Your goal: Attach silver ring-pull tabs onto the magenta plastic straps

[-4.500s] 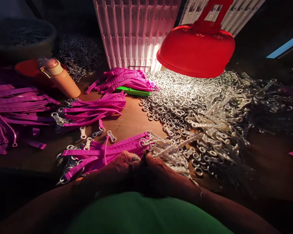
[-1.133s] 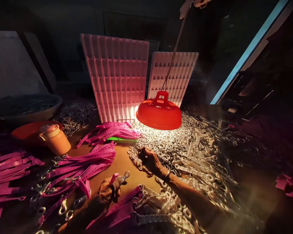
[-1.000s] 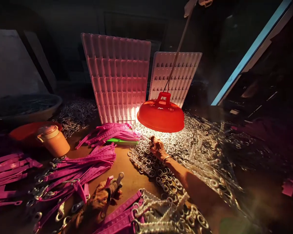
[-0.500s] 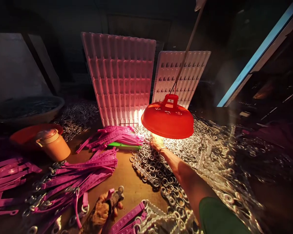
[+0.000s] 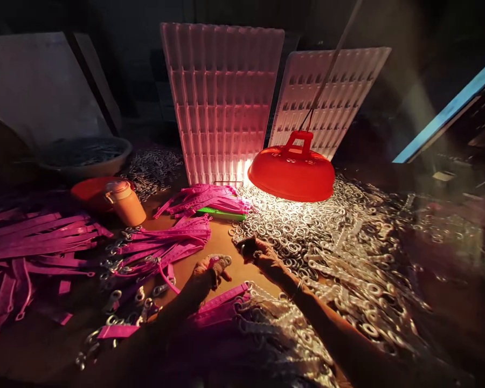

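My left hand (image 5: 209,271) is closed around a metal ring piece (image 5: 227,260), whose round end shows above the fingers. A bit of pink shows beside it, though I cannot tell whether it belongs to the same piece. Just to the right, my right hand (image 5: 264,256) has its fingers pinched together at the edge of the heap of metal ring links (image 5: 295,229). Whatever it holds is too dark to make out. Pink strips (image 5: 173,242) with metal links at their ends lie left of my left hand. More pink strips (image 5: 222,302) and chain-like metal links (image 5: 283,323) lie below both hands.
A red lamp shade (image 5: 293,171) hangs low over the metal heap. Two moulded plastic trays (image 5: 226,102) stand upright behind. At the left are an orange lidded jug (image 5: 126,203), a red basin (image 5: 91,193), a wide tub (image 5: 117,156) and more pink strips (image 5: 40,234).
My right hand has come back from under the lamp toward my left hand. The left hand keeps hold of its metal ring piece. The camera view has shifted, moving the scene rightward and up.
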Tool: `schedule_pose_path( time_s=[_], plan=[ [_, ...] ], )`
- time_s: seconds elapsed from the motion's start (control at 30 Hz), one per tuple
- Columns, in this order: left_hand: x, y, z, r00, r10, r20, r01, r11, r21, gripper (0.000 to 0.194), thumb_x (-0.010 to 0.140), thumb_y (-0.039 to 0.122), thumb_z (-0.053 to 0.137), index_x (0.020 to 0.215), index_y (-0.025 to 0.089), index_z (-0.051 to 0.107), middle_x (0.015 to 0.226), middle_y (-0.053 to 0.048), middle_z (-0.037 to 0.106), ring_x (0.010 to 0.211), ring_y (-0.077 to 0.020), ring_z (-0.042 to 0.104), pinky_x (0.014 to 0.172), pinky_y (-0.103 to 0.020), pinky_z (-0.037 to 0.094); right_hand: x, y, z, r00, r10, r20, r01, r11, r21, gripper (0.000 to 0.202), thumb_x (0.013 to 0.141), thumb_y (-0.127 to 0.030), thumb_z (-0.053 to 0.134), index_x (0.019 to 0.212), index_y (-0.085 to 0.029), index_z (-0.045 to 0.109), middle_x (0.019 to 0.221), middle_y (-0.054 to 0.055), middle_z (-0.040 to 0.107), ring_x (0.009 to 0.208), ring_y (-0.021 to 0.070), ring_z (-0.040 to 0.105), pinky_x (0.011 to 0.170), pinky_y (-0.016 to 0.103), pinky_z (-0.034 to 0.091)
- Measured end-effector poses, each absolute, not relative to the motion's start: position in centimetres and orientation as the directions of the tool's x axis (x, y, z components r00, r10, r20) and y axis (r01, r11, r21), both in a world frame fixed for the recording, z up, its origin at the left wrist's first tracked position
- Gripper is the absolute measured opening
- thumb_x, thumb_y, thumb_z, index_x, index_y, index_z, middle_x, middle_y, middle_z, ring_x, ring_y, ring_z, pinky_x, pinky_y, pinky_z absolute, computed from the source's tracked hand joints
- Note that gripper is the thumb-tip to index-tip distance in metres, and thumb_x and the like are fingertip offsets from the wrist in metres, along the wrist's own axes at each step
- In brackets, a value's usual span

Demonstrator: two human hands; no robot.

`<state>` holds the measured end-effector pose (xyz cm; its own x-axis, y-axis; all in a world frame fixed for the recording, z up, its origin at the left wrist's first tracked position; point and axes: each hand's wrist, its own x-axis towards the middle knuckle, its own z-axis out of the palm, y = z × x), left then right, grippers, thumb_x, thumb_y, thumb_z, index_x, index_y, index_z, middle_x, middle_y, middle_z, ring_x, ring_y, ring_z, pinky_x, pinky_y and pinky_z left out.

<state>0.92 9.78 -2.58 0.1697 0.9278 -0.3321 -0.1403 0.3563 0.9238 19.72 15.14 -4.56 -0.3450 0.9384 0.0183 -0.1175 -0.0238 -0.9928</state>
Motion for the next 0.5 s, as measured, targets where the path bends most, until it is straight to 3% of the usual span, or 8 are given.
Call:
schedule_pose_path(
  time_s=[0.13,0.33,0.5],
  plan=[
    [1.5,10.0,-2.9,0.167,0.927,-0.336,-0.113,0.356,0.928,0.047,0.068,0.048,0.064,0.095,0.01,0.055,0.056,-0.002,0.061,0.037,-0.0051,0.035,0.037,-0.019,0.02,17.1,13.3,-4.3,-0.352,0.935,0.033,-0.266,-0.066,-0.962,0.024,0.062,-0.023,0.059,0.084,-0.018,0.065,0.074,0.002,0.06,0.06,0.0113,0.05,0.058,0.025,0.042],
    [1.5,10.0,-3.9,0.21,0.946,-0.248,-0.168,0.285,0.944,0.043,0.072,0.052,0.061,0.081,0.011,0.056,0.06,-0.004,0.061,0.038,-0.0044,0.036,0.037,-0.019,0.023,15.3,12.4,-4.5,-0.415,0.907,0.066,-0.243,-0.04,-0.969,0.026,0.068,-0.033,0.059,0.086,-0.016,0.066,0.068,0.003,0.058,0.054,0.0096,0.041,0.049,0.023,0.033],
    [1.0,10.5,-4.2,0.175,0.957,-0.229,-0.137,0.254,0.957,0.035,0.071,0.048,0.063,0.064,0.015,0.052,0.049,0.001,0.048,0.04,-0.0058,0.036,0.038,-0.02,0.022,14.8,11.9,-4.1,-0.432,0.893,0.123,-0.139,0.069,-0.988,0.028,0.073,-0.029,0.049,0.093,-0.019,0.065,0.07,0.003,0.06,0.059,0.0135,0.05,0.054,0.026,0.04]
  ],
)
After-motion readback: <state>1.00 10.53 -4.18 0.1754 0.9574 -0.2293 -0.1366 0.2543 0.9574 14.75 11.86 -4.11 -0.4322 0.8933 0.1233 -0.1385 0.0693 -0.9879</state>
